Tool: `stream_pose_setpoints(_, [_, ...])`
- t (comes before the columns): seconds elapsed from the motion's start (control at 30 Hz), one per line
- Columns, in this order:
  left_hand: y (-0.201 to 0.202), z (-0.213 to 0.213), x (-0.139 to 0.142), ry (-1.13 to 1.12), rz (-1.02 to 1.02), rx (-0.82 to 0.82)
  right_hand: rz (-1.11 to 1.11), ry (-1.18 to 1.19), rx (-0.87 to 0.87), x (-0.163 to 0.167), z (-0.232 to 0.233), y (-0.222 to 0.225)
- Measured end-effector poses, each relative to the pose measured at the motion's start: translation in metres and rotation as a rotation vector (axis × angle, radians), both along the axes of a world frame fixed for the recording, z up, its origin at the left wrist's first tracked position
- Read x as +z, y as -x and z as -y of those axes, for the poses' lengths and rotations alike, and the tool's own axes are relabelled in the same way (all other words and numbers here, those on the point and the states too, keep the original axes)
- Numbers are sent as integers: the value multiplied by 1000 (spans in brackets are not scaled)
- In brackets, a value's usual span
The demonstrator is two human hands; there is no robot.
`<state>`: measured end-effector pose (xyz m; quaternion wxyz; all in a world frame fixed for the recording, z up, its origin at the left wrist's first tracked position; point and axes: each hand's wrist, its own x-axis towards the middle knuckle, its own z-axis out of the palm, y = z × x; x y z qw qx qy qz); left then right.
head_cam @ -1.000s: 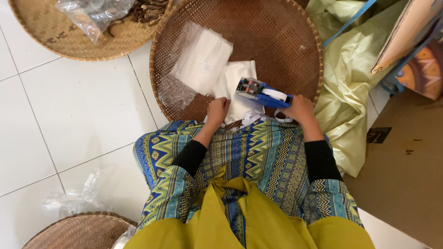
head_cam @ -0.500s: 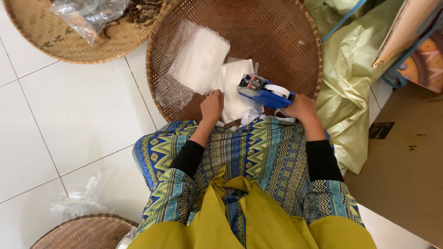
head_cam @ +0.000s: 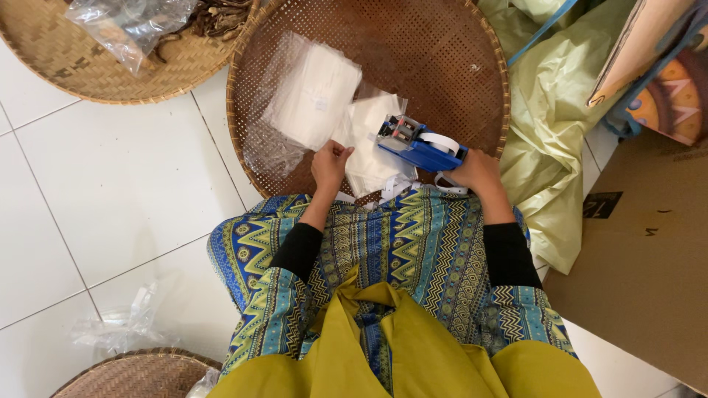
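right hand [head_cam: 478,171] gripping the blue label gun [head_cam: 419,144] over the white packets [head_cam: 372,144] in the round woven tray [head_cam: 472,66], left hand [head_cam: 330,163] pinching one packet's edge, so probably best to pin it flat and press the gun down square

Black sleeves, zigzag-patterned skirt, mustard top

- We see a shallow tan woven tray [head_cam: 70,77] top left, clear plastic bag [head_cam: 133,22] in it
- Pale green plastic sheet [head_cam: 549,140] right
- Brown cardboard [head_cam: 641,273] beside it
- Crumpled clear bag [head_cam: 118,324] on white floor tiles [head_cam: 110,184]
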<state>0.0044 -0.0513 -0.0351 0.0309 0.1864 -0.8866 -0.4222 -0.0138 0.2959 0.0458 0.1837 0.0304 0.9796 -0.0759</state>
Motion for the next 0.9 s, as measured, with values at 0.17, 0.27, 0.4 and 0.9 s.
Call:
stream_pose_setpoints(0.17, [4,4,1,143,-10,-39,-35,96,-9,3,3,-1])
stream_pose_setpoints(0.27, [3,3,6,208,-78,-75,-32,78,-17,3,3,-2])
stream_pose_setpoints(0.4, [3,0,22,212,-290,-76,-21,105,-42,2,3,-2])
stream_pose_setpoints(0.9, [68,93,76,485,-563,284,-44,117,8,-5,5,-3])
